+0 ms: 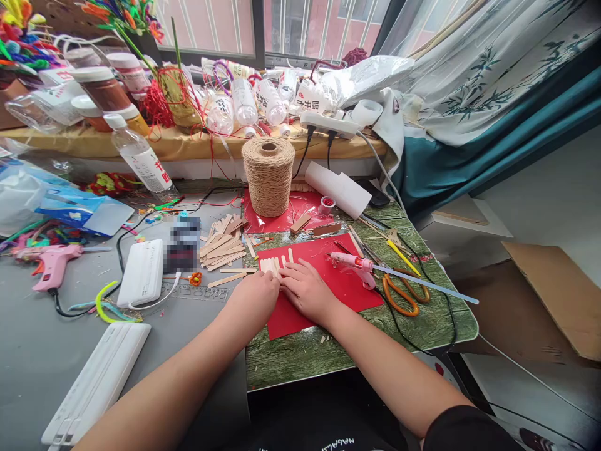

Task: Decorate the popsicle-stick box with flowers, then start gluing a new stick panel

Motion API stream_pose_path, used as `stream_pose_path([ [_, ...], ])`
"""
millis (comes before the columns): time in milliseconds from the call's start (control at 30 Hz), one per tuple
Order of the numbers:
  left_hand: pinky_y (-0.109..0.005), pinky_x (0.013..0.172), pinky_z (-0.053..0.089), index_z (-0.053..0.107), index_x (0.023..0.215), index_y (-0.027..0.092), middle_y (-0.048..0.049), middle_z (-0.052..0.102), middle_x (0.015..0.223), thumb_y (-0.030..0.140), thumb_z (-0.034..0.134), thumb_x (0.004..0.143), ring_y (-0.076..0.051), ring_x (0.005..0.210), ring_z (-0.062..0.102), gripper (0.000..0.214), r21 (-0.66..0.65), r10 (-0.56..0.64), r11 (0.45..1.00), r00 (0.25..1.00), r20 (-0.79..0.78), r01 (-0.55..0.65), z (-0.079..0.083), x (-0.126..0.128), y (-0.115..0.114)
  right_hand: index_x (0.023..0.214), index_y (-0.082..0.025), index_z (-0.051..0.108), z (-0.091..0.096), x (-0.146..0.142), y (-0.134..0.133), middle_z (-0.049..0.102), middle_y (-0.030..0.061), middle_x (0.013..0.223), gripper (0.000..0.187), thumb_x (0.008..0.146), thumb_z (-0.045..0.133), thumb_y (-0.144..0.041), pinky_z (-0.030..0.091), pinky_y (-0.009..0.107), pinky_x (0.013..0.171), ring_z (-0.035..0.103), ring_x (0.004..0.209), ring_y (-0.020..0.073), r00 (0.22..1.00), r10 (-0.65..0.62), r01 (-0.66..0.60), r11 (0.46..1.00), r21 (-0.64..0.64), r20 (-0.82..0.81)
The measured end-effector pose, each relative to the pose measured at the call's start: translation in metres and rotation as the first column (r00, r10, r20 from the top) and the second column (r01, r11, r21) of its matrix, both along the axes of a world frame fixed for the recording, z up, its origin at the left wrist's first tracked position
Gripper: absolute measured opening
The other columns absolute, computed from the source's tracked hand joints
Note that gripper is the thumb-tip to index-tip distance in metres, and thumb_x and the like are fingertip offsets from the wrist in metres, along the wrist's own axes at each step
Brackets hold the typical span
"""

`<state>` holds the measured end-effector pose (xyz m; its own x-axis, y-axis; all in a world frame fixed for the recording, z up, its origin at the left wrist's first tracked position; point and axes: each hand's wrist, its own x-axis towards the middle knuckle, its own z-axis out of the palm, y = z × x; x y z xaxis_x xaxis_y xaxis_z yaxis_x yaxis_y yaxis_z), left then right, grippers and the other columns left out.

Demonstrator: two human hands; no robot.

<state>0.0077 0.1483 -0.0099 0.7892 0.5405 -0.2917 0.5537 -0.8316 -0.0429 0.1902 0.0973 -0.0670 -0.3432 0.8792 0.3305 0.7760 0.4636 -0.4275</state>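
Note:
Both my hands rest on a red sheet (347,285) on a small green table (422,326). My left hand (256,294) is curled, its fingers pinching the left edge of a row of wooden craft sticks (275,264) laid side by side. My right hand (305,288) lies flatter beside it, its fingers pressing on the same sticks from the right. A loose pile of more craft sticks (221,241) lies just beyond to the left. A pink glue gun (354,263) lies on the red sheet to the right.
A big spool of twine (268,175) stands behind the sticks, next to a white paper roll (338,188). Orange-handled scissors (404,294) lie right of the sheet. On the grey table at left are a second pink glue gun (54,263), white power banks (141,272) and a water bottle (141,160).

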Motion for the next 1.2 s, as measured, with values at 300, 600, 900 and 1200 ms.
stream_pose_path([
  [300,-0.032,0.078,0.051,0.065,0.107,0.012,-0.0142,0.068,0.099,0.007,0.055,0.090,-0.025,0.092,0.068,0.020,0.001,0.084,0.996,0.996,0.018,-0.084,0.003,0.002,-0.002,0.121,-0.023,0.068,-0.003,0.000,-0.002,0.071,0.0094,0.133,0.023,0.103,0.054,-0.023,0.034,0.056,0.122,0.059,0.132,0.0263,1.000,-0.010,0.010,1.000,-0.027,-0.008],
  [600,-0.035,0.078,0.053,0.063,0.128,0.007,-0.0200,0.068,0.111,0.007,0.051,0.093,-0.028,0.097,0.067,0.037,0.018,0.054,0.998,0.998,-0.013,-0.054,0.000,0.006,-0.008,0.132,-0.017,0.057,-0.006,-0.003,-0.006,0.069,0.0168,0.132,0.039,0.093,0.054,-0.017,0.034,0.058,0.123,0.060,0.129,0.0288,0.997,-0.049,0.047,0.998,-0.035,-0.054],
  [900,-0.038,0.075,0.055,0.065,0.125,0.003,-0.0246,0.066,0.111,0.007,0.048,0.094,-0.031,0.097,0.068,0.035,-0.003,0.066,0.998,0.998,-0.020,-0.066,0.000,0.008,-0.011,0.126,-0.020,0.059,-0.002,-0.003,-0.006,0.069,0.0142,0.129,0.030,0.097,0.052,-0.020,0.044,0.053,0.117,0.061,0.125,0.0280,0.991,-0.063,0.062,0.998,-0.012,-0.120],
  [1200,-0.038,0.075,0.054,0.066,0.122,0.004,-0.0220,0.067,0.108,0.005,0.047,0.093,-0.031,0.095,0.067,0.035,0.013,0.060,0.998,0.998,-0.008,-0.060,-0.002,0.007,-0.012,0.108,-0.022,0.065,0.002,-0.001,-0.006,0.073,0.0103,0.114,0.017,0.098,0.052,-0.018,0.043,0.052,0.117,0.062,0.121,0.0269,0.994,-0.050,0.050,0.999,-0.009,-0.093],
])
